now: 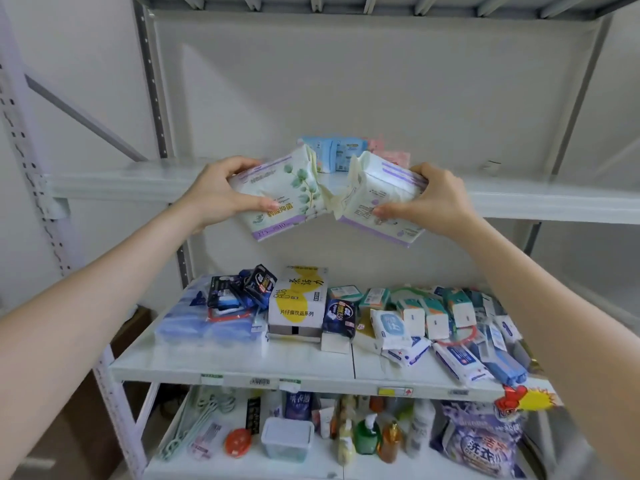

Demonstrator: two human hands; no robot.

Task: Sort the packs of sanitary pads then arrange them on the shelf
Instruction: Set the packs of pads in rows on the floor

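Note:
My left hand [216,194] grips a white pad pack with green leaves and a purple band [294,188], held just in front of the upper shelf [117,183]. In my right hand [433,199] is a second white pack with purple stripes [381,199], back side showing. The two packs tilt toward each other and touch at their inner ends. Behind them on the upper shelf stand blue packs [334,150] and pink packs [388,152], partly hidden. Dark blue pad packs [258,285] and another dark one [341,315] lie on the middle shelf [225,365].
The middle shelf also carries a white and yellow box [301,299], flat blue packs [204,323] and a heap of wipes and small packs [446,327]. The bottom shelf holds bottles [367,434], a plastic tub [287,438] and a detergent bag [485,441]. Perforated uprights frame the left.

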